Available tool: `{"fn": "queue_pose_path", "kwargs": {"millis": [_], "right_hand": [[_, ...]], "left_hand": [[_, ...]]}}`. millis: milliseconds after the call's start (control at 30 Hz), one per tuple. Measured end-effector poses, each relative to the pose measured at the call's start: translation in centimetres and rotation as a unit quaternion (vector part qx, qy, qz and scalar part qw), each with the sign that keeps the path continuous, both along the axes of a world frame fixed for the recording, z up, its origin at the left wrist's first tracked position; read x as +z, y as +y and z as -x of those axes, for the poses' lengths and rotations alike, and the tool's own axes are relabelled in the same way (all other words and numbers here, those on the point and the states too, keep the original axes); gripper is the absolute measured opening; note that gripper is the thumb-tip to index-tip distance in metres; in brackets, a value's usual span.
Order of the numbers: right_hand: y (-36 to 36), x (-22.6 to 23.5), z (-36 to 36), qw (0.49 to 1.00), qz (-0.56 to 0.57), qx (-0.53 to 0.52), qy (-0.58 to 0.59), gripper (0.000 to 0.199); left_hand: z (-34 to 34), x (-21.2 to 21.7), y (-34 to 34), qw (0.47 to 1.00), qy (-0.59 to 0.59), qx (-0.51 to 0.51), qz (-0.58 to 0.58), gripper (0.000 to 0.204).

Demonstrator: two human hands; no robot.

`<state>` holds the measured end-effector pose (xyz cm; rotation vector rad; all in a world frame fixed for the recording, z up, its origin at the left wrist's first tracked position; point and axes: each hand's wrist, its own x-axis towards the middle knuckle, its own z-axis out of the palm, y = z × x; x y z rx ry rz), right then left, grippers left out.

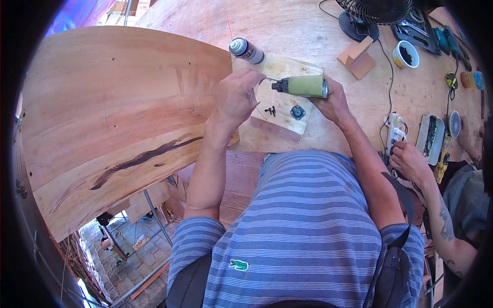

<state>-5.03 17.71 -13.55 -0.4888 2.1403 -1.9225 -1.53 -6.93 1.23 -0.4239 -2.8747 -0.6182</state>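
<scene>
My right hand point(333, 102) is closed round the silver-rimmed end of a green tool housing point(306, 86), held roughly level above a small wooden board point(287, 126). At the housing's left end is a black part point(279, 86). My left hand point(237, 95) pinches a thin bent metal rod point(270, 79), possibly a hex key, whose tip reaches that black part; whether it touches cannot be told. On the board below lie several black screws point(270, 110), a thin metal pin point(261, 111) and a dark square flange part point(298, 112).
A spray can point(247, 50) with a red straw stands behind the board. A large curved wood panel point(128, 87) rises at left. To the right are wooden blocks point(356, 57), a white tub point(405, 54), a fan point(375, 10), a power strip point(394, 131) and a co-worker's hand point(409, 159).
</scene>
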Motion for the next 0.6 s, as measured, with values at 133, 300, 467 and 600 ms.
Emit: {"fn": "queue_pose_path", "kwargs": {"millis": [133, 300, 467, 600], "right_hand": [[0.2, -0.3, 0.0, 1.000, -0.005, 0.009, 0.007, 0.030], [0.0, -1.6, -0.1, 0.999, 0.028, -0.029, -0.011, 0.030], [0.2, -0.6, 0.1, 1.000, -0.010, -0.025, 0.015, 0.029], [0.6, 0.9, 0.3, 1.000, -0.009, -0.004, -0.003, 0.026]], "left_hand": [[-0.1, -1.0, -0.4, 0.994, -0.018, 0.057, -0.087, 0.017], [-1.0, -0.1, 0.3, 0.927, -0.214, 0.165, -0.262, 0.016], [-0.5, 0.1, 0.5, 0.979, -0.117, 0.069, -0.149, 0.011], [0.9, 0.3, 0.3, 0.999, 0.001, -0.033, -0.020, 0.013]]}}
